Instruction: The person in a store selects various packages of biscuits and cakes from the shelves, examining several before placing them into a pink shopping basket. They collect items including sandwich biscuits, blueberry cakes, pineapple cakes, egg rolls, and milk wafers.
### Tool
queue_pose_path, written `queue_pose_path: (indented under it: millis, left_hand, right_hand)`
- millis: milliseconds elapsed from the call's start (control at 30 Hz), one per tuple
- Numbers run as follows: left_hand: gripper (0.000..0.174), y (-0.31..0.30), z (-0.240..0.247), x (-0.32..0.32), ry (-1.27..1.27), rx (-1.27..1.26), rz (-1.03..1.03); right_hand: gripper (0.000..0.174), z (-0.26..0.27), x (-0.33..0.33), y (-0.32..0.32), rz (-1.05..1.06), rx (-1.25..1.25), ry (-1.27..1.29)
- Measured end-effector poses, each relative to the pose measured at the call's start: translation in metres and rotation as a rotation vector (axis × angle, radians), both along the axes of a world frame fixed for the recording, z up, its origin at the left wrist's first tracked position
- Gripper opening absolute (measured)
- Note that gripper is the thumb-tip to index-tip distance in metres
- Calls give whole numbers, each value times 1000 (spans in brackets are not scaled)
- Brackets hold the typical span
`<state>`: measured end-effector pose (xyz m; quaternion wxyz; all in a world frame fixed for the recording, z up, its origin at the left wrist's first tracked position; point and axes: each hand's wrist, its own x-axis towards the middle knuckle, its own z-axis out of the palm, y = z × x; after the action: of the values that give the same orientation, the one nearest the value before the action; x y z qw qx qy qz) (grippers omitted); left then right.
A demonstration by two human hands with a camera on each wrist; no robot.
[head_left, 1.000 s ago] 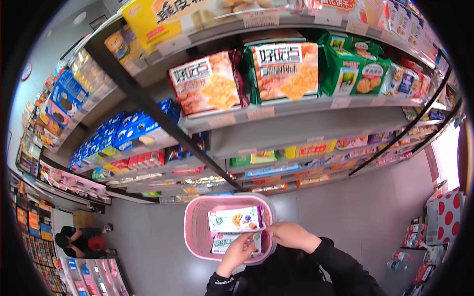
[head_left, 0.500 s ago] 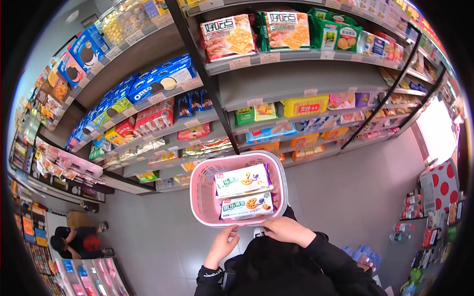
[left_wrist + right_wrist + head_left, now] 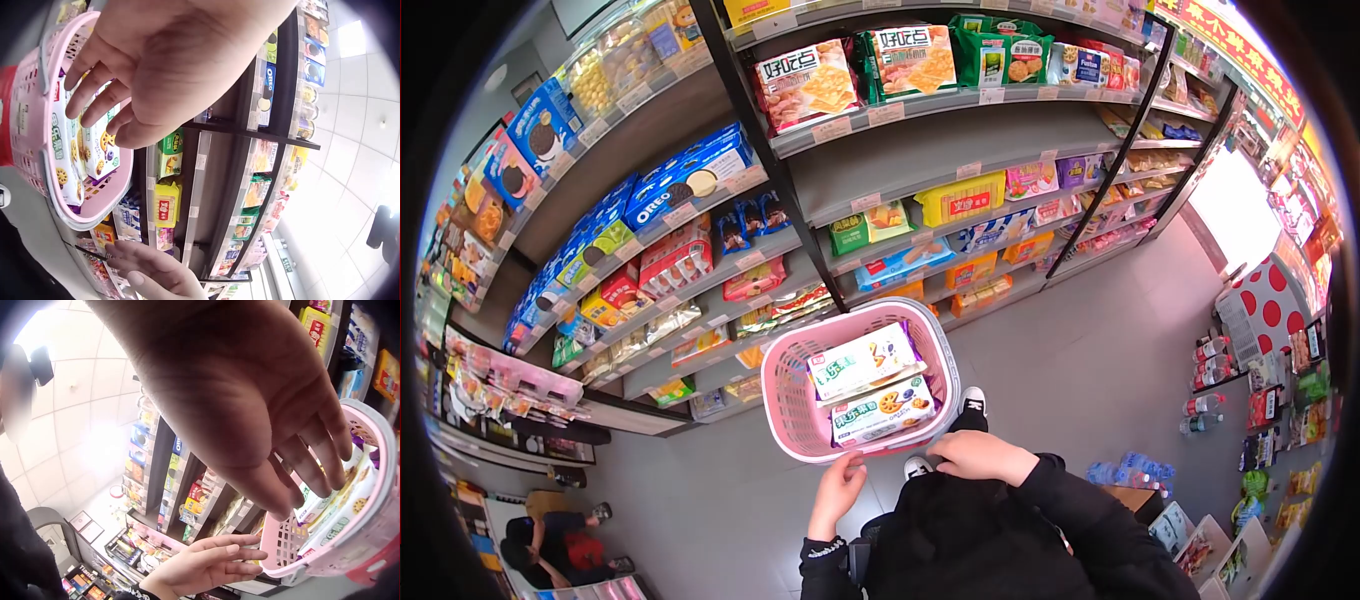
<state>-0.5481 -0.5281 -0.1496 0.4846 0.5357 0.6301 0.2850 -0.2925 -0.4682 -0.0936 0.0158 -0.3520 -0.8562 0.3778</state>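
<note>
A pink plastic basket with a grey-edged rim stands in front of the person, below the shelves. Two white biscuit packs with purple ends lie side by side in it: an upper pack and a lower pack. Just outside the near rim is the left hand, its fingers loosely bent and nothing in them. To its right, the right hand hovers near the basket's near corner, palm down. The right wrist view shows the right hand's fingers spread loosely, holding nothing.
Shelves of packaged snacks rise behind the basket, with blue Oreo boxes at left. A seated person is at lower left. Water bottles stand on the floor at right, near a red-dotted box.
Both hands have left the biscuit packs in the basket and drawn back toward the body, outside the near rim. The head view has shifted, bringing more lower shelving into view.
</note>
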Motion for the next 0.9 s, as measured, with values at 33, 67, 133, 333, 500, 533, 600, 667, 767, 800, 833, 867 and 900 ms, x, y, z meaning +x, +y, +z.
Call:
queue_pose_path:
  millis: [33,67,133,333,500,533,600,667,767,800,833,867,900]
  left_hand:
    - [34,4,-4,-1,-6,-3,3]
    - [33,9,-10,-3,-27,3,12]
    - [33,20,-28,-6,-53,1,30]
    - [42,51,-70,-16,238,74,158]
    - [46,69,-102,-31,446,-79,214]
    - [44,73,-112,-36,469,-122,189]
    - [41,78,-128,-41,466,-191,173]
    - [38,76,-150,-47,379,-234,204]
    - [38,88,-127,-41,257,-407,217]
    - [37,87,-139,-46,243,-413,230]
    - [38,86,-144,-45,267,-358,291]
    - [37,85,-148,-49,343,-361,233]
    - [37,88,-148,-53,418,-362,181]
  right_hand:
    - [25,-4,-1,5,3,-3,-6]
    - [26,-12,-2,11,-14,-17,8]
    - [27,-16,-5,25,-59,-28,-15]
    - [28,-101,-19,76,-397,-4,-36]
    - [24,-130,-34,101,-378,-113,-212]
    - [26,-148,-36,105,-336,-130,-219]
    - [28,-164,-36,106,-376,-180,-170]
    - [25,-167,-38,110,-341,-203,-205]
    - [21,-142,-40,115,-260,-267,-258]
    - [21,-140,-40,116,-256,-287,-268]
    - [21,-139,-41,117,-250,-308,-278]
    - [23,-139,-43,119,-288,-369,-301]
    - [23,-141,-43,121,-287,-361,-296]
